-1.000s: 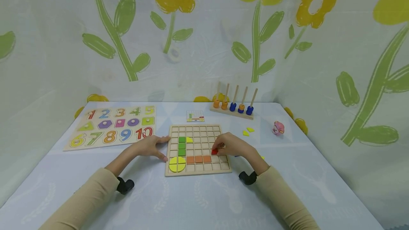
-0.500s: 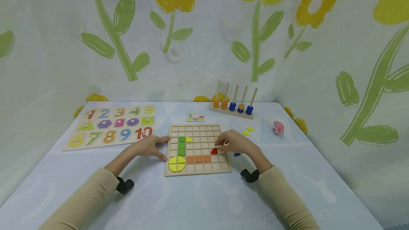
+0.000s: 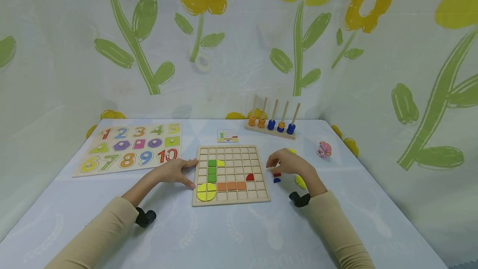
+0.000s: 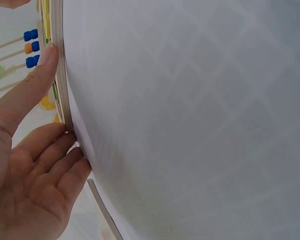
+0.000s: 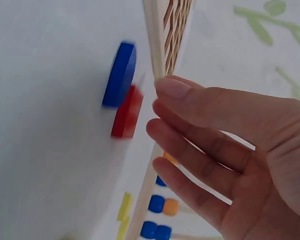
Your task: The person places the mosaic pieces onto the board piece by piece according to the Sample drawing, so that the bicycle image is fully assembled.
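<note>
The wooden grid board holds green squares, orange squares, a yellow circle of quarter pieces, another yellow quarter and a red quarter. At its left edge, the left hand touches with thumb and fingers spread; the left wrist view shows this hand against the board's side. Just right of the board hovers the right hand, above a red piece and a blue piece. In the right wrist view the hand holds nothing, beside the red piece and blue piece.
A number puzzle board lies at the left. Behind the grid are a small pattern card and a peg stand with beads. Pink figurine stands at the right; yellow pieces lie near the right wrist.
The right hand let go of the red quarter, which stays on the grid, and moved right, off the board toward the loose pieces. The left hand has stayed at the board's edge.
</note>
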Motion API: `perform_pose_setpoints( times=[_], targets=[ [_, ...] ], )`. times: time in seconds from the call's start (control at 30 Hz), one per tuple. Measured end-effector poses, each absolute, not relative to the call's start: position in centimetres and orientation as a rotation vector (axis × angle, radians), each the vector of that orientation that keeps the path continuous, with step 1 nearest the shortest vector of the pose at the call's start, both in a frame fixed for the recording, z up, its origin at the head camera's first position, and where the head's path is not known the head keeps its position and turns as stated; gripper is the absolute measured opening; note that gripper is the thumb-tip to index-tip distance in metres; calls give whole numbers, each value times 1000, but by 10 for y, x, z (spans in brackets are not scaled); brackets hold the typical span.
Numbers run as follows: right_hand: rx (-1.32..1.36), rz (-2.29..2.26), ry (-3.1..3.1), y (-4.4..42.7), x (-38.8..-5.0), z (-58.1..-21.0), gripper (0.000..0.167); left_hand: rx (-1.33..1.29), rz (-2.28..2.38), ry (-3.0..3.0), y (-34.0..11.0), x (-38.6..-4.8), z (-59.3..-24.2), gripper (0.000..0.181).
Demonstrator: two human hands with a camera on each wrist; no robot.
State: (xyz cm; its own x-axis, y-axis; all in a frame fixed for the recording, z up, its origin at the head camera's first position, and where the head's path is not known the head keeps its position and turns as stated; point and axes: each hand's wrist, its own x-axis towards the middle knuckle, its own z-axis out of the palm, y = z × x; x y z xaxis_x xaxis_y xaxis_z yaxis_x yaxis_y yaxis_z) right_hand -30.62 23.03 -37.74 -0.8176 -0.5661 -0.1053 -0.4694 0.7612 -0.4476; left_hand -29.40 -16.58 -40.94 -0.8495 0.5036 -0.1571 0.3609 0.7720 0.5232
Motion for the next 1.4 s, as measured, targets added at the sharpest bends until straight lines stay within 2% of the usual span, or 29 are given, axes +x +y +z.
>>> perform_pose_setpoints(
  times=[0.3,0.73,1.2,1.4],
  targets=[
    [-774,-677,2657,257,-316,-388,17,667,715,2672,-166,-295,-411,93],
    [-776,-702,2650,263,-322,-397,14,673,695,2674,-166,-294,-409,94],
    [-773,-721,2679,251,-318,-387,15,690,709,2669,-166,-292,-406,92],
    [-867,-723,2656,235,-311,-384,15,701,712,2669,-166,-291,-405,92]
  ],
)
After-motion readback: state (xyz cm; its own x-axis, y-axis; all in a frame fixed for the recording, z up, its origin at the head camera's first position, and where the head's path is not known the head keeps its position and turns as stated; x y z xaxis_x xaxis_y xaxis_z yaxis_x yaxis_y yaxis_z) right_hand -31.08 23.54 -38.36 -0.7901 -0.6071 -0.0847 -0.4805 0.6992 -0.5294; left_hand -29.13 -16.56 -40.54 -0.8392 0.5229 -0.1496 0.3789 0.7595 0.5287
